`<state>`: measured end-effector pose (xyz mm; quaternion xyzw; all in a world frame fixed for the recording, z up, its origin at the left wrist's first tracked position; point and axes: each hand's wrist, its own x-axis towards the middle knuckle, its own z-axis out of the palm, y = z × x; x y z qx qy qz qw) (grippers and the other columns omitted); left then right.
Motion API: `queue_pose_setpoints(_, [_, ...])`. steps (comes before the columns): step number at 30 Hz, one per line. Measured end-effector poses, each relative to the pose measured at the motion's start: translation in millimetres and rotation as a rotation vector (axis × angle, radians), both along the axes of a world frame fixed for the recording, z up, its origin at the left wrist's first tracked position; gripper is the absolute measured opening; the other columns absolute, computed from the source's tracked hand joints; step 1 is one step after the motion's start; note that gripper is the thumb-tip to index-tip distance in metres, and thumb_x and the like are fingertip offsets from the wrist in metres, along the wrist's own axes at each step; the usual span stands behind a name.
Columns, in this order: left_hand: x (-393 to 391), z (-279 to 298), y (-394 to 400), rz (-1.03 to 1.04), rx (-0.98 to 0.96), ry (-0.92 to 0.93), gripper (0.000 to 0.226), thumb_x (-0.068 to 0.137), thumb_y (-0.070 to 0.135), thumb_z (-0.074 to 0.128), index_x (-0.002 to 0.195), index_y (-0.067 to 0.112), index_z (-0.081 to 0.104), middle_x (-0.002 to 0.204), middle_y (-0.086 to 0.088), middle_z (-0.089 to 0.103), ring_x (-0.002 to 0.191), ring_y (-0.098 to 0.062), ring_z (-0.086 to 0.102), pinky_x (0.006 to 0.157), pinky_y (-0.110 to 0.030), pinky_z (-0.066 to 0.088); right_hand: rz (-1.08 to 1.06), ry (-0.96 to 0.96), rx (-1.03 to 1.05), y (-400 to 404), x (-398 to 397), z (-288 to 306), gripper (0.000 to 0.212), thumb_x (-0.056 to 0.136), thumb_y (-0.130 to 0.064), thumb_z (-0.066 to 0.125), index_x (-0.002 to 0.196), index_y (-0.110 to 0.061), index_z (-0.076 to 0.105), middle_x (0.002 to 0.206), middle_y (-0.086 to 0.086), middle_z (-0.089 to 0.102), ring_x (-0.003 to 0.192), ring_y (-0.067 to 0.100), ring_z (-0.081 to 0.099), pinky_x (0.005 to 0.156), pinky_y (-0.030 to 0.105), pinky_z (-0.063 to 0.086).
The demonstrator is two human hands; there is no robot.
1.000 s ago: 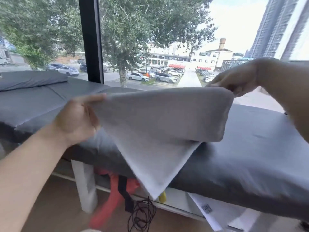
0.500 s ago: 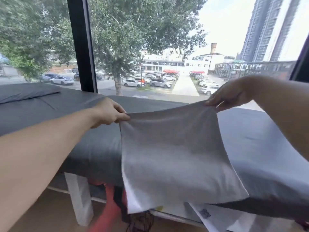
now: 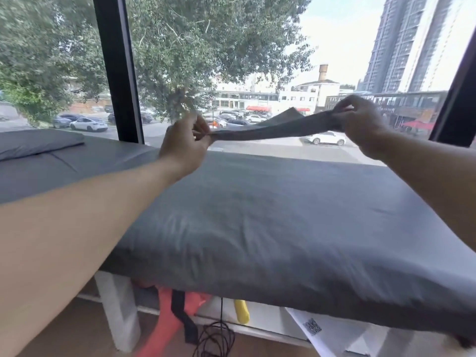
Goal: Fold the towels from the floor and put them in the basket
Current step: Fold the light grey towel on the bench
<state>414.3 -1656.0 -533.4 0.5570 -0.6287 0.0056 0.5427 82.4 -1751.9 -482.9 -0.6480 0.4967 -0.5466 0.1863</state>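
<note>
A grey towel (image 3: 273, 128) is held in the air at centre frame, stretched nearly edge-on to the camera between two hands, above the far edge of a grey-sheeted mattress (image 3: 270, 217). Its left end is pinched by the left hand (image 3: 184, 143), fingers and thumb closed on the cloth at centre frame. Its right end is gripped by the right hand (image 3: 360, 124), fingers curled over the top of the fabric, right of centre. A flap of the towel is seen rising behind the taut strip (lit from behind by the window, so it reads dark). The towel is clear of the mattress surface.

A grey pillow (image 3: 38, 144) lies at the left edge of the frame on the same bed. A white bed frame leg (image 3: 118, 310) is visible at lower left. Under the bed, at bottom centre, an orange item (image 3: 164, 325), a black strap (image 3: 184, 318), a coil of black cable (image 3: 216, 338) and a yellow object (image 3: 242, 311) are noted. A white sheet with a QR code (image 3: 313, 327) lies at lower right. No basket is visible in the head view.
</note>
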Motion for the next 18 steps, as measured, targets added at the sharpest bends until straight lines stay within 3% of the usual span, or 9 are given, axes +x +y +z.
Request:
queue_pose_setpoints(3, [19, -49, 16, -0.032, 0.197, -0.049, 0.022, 0.083, 0.019, 0.081, 0.078, 0.023, 0.060, 0.079, 0.004, 0.069, 0.078, -0.019, 0.067, 0.068, -0.029, 0.048, 0.253, 0.151, 0.247, 16, -17, -43, 0.019, 0.083, 0.001, 0.072, 0.076, -0.016, 0.066, 0.088, 0.019, 0.064, 0.089, 0.038, 0.071, 0.079, 0.041, 0.061])
queue_pose_setpoints(5, [31, -82, 31, -0.098, 0.374, -0.100, 0.020, 0.081, 0.020, 0.082, 0.076, 0.023, 0.063, 0.080, 0.003, 0.073, 0.081, -0.020, 0.071, 0.076, -0.037, 0.057, 0.303, 0.330, 0.345, 39, -23, -73, 0.018, 0.085, 0.000, 0.074, 0.081, -0.015, 0.063, 0.085, 0.015, 0.066, 0.068, 0.017, 0.068, 0.058, 0.023, 0.053])
queue_pose_setpoints(7, [37, -106, 53, -0.187, 0.509, -0.183, 0.019, 0.081, 0.025, 0.082, 0.076, 0.025, 0.063, 0.084, 0.010, 0.075, 0.083, -0.012, 0.072, 0.087, -0.041, 0.057, 0.357, 0.453, 0.444, 62, -28, -100, 0.016, 0.088, -0.001, 0.071, 0.086, -0.012, 0.058, 0.085, 0.012, 0.068, 0.068, 0.014, 0.055, 0.053, 0.021, 0.037])
queue_pose_setpoints(9, [41, -113, 71, -0.263, 0.541, -0.193, 0.019, 0.085, 0.021, 0.079, 0.078, 0.023, 0.062, 0.088, 0.010, 0.077, 0.084, -0.007, 0.072, 0.086, -0.031, 0.055, 0.452, 0.486, 0.537, 83, -35, -115, 0.013, 0.091, -0.002, 0.068, 0.090, -0.009, 0.056, 0.083, 0.010, 0.067, 0.078, 0.021, 0.058, 0.065, 0.025, 0.044])
queue_pose_setpoints(11, [43, -103, 87, -0.299, 0.518, -0.178, 0.017, 0.090, 0.022, 0.075, 0.081, 0.019, 0.060, 0.075, 0.009, 0.072, 0.066, -0.008, 0.062, 0.069, -0.024, 0.047, 0.549, 0.401, 0.619, 101, -39, -113, 0.009, 0.094, -0.001, 0.064, 0.092, -0.004, 0.056, 0.081, 0.009, 0.065, 0.078, 0.024, 0.064, 0.075, 0.033, 0.056])
queue_pose_setpoints(14, [48, -86, 98, -0.401, 0.534, -0.132, 0.025, 0.087, 0.039, 0.075, 0.081, 0.021, 0.058, 0.061, 0.008, 0.060, 0.055, -0.007, 0.042, 0.058, -0.021, 0.034, 0.613, 0.425, 0.652, 111, -42, -99, 0.007, 0.096, -0.002, 0.061, 0.092, -0.005, 0.055, 0.077, 0.007, 0.059, 0.068, 0.020, 0.056, 0.058, 0.036, 0.056])
queue_pose_setpoints(16, [50, -81, 95, -0.457, 0.546, -0.014, 0.038, 0.074, 0.054, 0.079, 0.080, 0.023, 0.059, 0.066, 0.006, 0.065, 0.059, -0.006, 0.049, 0.061, -0.018, 0.037, 0.597, 0.486, 0.665, 108, -38, -93, 0.007, 0.096, -0.005, 0.061, 0.093, -0.007, 0.056, 0.077, 0.006, 0.058, 0.065, 0.017, 0.054, 0.050, 0.034, 0.050])
queue_pose_setpoints(18, [47, -86, 82, -0.403, 0.522, 0.084, 0.036, 0.073, 0.051, 0.078, 0.081, 0.022, 0.059, 0.068, 0.002, 0.065, 0.063, -0.009, 0.053, 0.065, -0.023, 0.040, 0.509, 0.479, 0.617, 94, -30, -95, 0.007, 0.095, -0.006, 0.063, 0.092, -0.009, 0.058, 0.077, 0.007, 0.059, 0.065, 0.017, 0.054, 0.051, 0.031, 0.046])
